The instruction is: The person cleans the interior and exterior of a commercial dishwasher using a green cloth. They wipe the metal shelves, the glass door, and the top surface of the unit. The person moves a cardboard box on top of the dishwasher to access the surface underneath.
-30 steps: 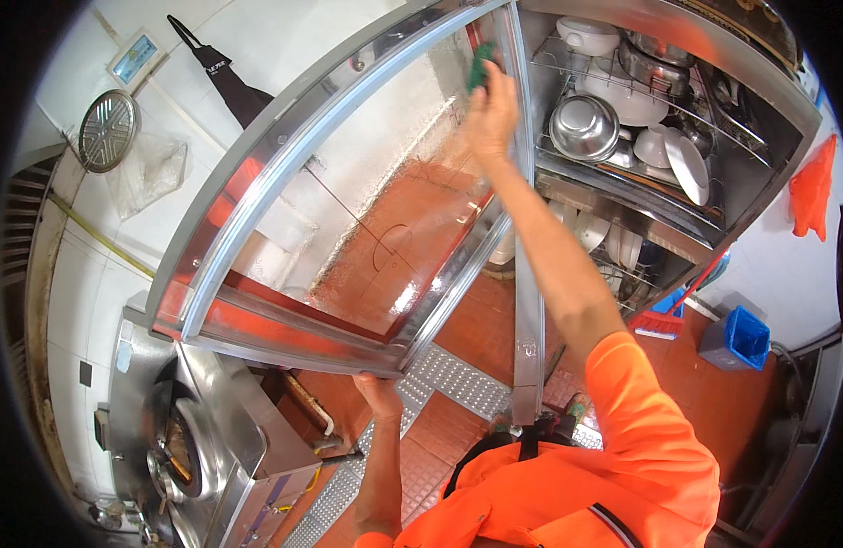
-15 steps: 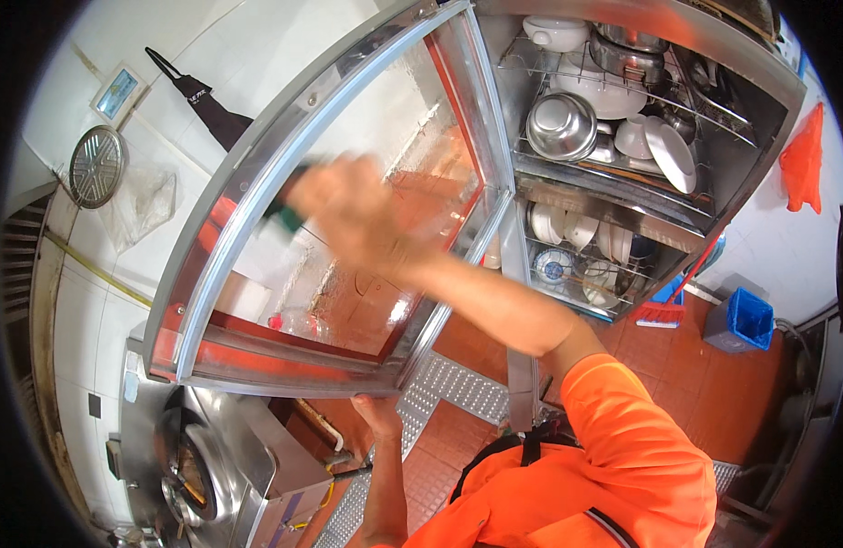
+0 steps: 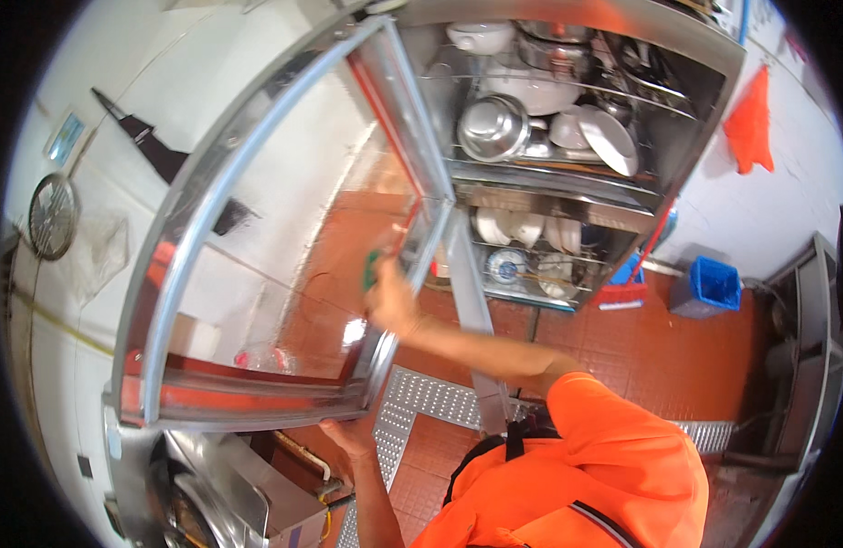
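A glazed cabinet door [image 3: 266, 416] with a metal frame and red inner edging stands swung open before me. My right hand [image 3: 394, 301] is closed around a small green scrubbing pad [image 3: 372, 268], held at the right part of the glass near the inner frame. Motion blurs the pad, and the fingers hide part of it. Below the door's lower edge, my left hand [image 3: 350, 440] grips the frame near its lower right corner, with some fingers hidden behind it. The glass is see-through and shows wall and floor behind.
The open steel cabinet [image 3: 567, 196] holds bowls, plates and pots on wire racks. A red broom [image 3: 622, 294] and a blue bin [image 3: 706, 288] stand on the tiled floor at right. A stove [image 3: 211, 493] is at lower left. An orange-red cloth [image 3: 750, 123] hangs on the wall.
My right hand has moved down and right across the glass with the green scrubbing pad, from the upper left toward the inner frame. My left hand stays at the lower edge. The whole view has shifted.
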### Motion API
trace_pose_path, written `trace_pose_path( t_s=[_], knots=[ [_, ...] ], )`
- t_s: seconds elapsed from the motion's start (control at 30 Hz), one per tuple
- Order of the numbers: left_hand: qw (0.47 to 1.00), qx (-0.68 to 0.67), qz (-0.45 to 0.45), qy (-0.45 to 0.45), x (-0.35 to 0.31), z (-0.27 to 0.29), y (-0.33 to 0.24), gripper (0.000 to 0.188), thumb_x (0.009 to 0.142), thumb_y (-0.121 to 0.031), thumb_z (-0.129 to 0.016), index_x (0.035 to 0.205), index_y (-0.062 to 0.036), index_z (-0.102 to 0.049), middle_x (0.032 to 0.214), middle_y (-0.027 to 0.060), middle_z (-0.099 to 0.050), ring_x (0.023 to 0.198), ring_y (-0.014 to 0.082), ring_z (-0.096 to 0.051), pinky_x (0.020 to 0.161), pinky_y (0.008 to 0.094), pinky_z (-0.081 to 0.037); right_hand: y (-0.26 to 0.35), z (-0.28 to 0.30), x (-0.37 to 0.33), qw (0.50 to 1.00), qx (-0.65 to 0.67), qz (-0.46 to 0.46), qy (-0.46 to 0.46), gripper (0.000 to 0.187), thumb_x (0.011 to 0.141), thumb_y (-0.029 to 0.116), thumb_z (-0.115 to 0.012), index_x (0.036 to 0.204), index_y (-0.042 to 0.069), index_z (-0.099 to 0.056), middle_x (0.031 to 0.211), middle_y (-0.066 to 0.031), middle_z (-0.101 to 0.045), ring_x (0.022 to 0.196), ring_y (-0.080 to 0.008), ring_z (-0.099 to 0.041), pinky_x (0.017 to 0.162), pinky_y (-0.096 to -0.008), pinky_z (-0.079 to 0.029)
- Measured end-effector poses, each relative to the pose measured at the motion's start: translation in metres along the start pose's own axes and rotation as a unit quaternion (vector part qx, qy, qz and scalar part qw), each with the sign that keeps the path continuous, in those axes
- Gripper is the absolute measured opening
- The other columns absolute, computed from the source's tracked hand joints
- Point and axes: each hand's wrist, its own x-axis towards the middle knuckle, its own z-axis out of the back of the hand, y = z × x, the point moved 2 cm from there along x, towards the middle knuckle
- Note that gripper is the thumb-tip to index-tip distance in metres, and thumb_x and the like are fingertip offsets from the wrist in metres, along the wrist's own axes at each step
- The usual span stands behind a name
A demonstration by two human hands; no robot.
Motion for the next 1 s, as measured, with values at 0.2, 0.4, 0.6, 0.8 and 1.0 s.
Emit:
trace_pose_path(
  t_s=[0.2,0.4,0.6,0.8,1.0],
  knots=[
    [0.999,-0.019,0.019,0.028,0.003,0.015,0.01,0.103,0.08,-0.076,-0.052,0.15,-0.0071,-0.022,0.152,0.0129,-0.025,0.133,0.0332,-0.034,0.111,0.0505,-0.03,0.127,-0.006,-0.021,0.907,0.087,0.41,-0.049,0.019,0.083,0.005,-0.057,0.1,0.0,-0.05,0.083,-0.0155,-0.05,0.069,-0.0292,-0.057,0.052,-0.0411,-0.042],
    [0.999,0.039,-0.008,-0.008,0.027,0.044,0.022,0.098,0.085,-0.076,-0.043,0.147,-0.0024,-0.027,0.148,0.0151,-0.032,0.132,0.0315,-0.036,0.111,0.0486,-0.029,0.023,0.054,0.069,0.992,-0.011,0.092,-0.083,0.024,0.082,0.005,-0.058,0.105,0.003,-0.055,0.094,-0.0191,-0.061,0.08,-0.0335,-0.063,0.07,-0.0425,-0.05],
    [1.0,0.015,0.004,-0.003,0.014,0.054,0.026,0.095,0.086,-0.074,-0.043,0.145,-0.0009,-0.031,0.146,0.0153,-0.035,0.132,0.0302,-0.037,0.111,0.0463,-0.03,-0.047,0.191,-0.044,0.887,0.396,-0.234,-0.038,0.016,0.085,0.012,-0.057,0.097,0.004,-0.064,0.086,-0.0009,-0.062,0.077,-0.0108,-0.059,0.066,-0.028,-0.05],
    [0.997,-0.007,0.039,-0.068,0.009,0.052,0.03,0.082,0.093,-0.064,-0.042,0.144,-0.0005,-0.031,0.147,0.014,-0.035,0.133,0.0299,-0.035,0.113,0.0443,-0.029,-0.056,0.261,-0.163,0.911,0.252,-0.319,0.063,0.024,0.081,0.01,-0.047,0.096,-0.001,-0.063,0.081,-0.0076,-0.064,0.069,-0.019,-0.063,0.061,-0.0295,-0.051],
    [0.995,0.073,0.026,-0.057,0.005,0.083,0.034,0.085,0.093,-0.065,-0.041,0.149,-0.0045,-0.021,0.152,0.0139,-0.024,0.136,0.0322,-0.029,0.114,0.0485,-0.024,0.018,0.157,-0.172,0.926,-0.098,0.077,0.357,0.024,0.076,0.011,-0.052,0.095,-0.002,-0.062,0.089,-0.0211,-0.065,0.075,-0.0356,-0.064,0.066,-0.0459,-0.05]
  ],
)
